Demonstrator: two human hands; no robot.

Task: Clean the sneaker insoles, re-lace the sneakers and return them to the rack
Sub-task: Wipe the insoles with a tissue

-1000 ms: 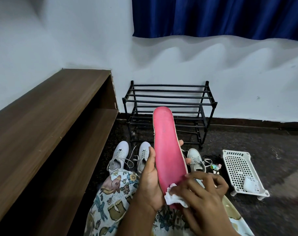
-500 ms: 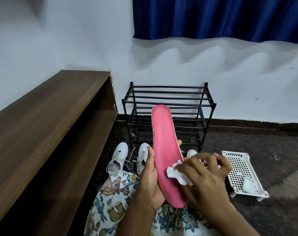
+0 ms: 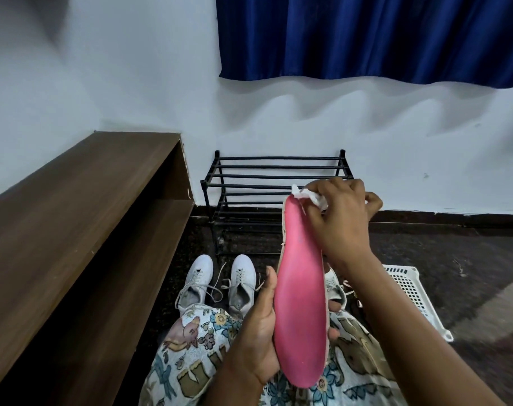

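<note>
A long pink insole (image 3: pixel 300 294) stands upright over my lap. My left hand (image 3: pixel 256 332) grips its lower half, thumb on the left edge and fingertips showing on the right. My right hand (image 3: pixel 341 218) pinches a crumpled white wipe (image 3: pixel 309 197) against the insole's top tip. Two white sneakers (image 3: pixel 217 285) with loose laces lie on the dark floor ahead of my knees. A third white sneaker (image 3: pixel 334 285) is partly hidden behind the insole and my right forearm. The black metal shoe rack (image 3: pixel 249 186) stands against the wall beyond them.
A long brown wooden shelf unit (image 3: pixel 73 230) runs along the left. A white perforated plastic basket (image 3: pixel 410 288) lies on the floor to the right, partly behind my right arm. A blue curtain (image 3: pixel 366 36) hangs above the white wall.
My right hand has slid the wipe up the insole from the heel end to the toe tip. The insole sits slightly lower in view; my left hand keeps its grip.
</note>
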